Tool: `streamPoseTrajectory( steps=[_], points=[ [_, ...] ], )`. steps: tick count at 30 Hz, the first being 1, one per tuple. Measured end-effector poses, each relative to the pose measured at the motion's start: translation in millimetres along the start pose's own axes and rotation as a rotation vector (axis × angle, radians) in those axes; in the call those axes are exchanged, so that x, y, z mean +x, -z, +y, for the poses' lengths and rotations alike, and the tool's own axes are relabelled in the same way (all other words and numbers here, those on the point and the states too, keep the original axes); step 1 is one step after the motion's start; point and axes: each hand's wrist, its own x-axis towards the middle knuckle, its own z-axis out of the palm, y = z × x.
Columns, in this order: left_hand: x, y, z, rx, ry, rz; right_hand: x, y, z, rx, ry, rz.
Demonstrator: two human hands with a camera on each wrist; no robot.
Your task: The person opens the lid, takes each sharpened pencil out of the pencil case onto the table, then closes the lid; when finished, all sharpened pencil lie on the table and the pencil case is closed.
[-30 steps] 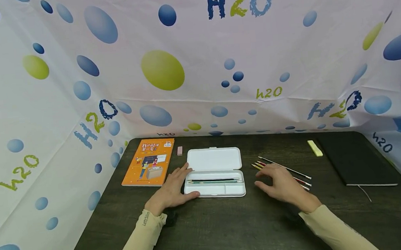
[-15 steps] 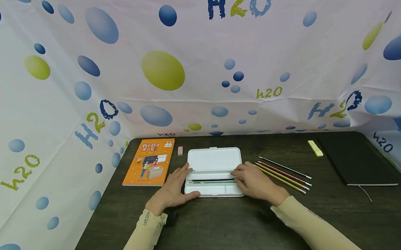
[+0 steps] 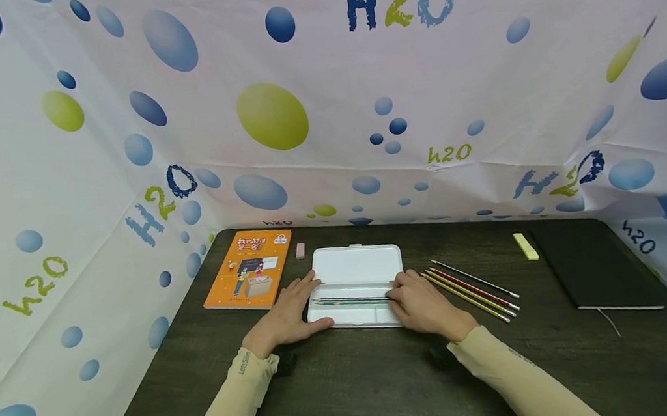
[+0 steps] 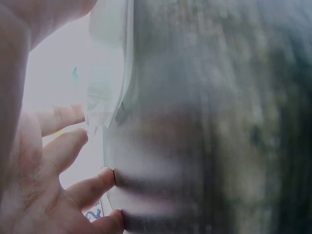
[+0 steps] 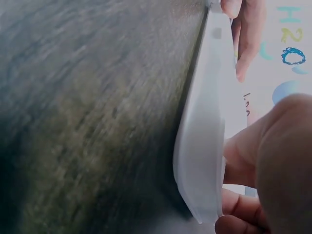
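Observation:
The white pencil case lies opened on the dark table, lid folded back. Inside are a black pencil and a green pencil, side by side. My left hand spreads around the case's left end, thumb at the front edge. In the left wrist view its fingers are apart and fairly straight. My right hand reaches over the case's right end, thumb and curled fingers at the right ends of the pencils, which they hide. The right wrist view shows the right thumb passing over the white wall into the case.
Several loose pencils, silver, red and yellow, lie right of the case. An orange book and a pink eraser are at the left. Farther right are a yellow block and a black notebook. A printed cloth hangs behind.
My right hand has moved left, from over the loose pencils to the right end of the case, and stayed there over the last half second. The left hand has kept its place.

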Motion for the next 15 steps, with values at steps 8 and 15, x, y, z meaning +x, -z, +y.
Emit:
streamPoseTrajectory(
  steps=[8, 15],
  points=[
    [0.4, 1.2, 0.4, 0.009, 0.001, -0.010, 1.1, 1.1, 4.0, 0.099, -0.043, -0.013],
    [-0.3, 0.6, 0.5, -0.001, -0.009, 0.009, 2.9, 4.7, 9.3, 0.256, -0.074, -0.050]
  ],
)
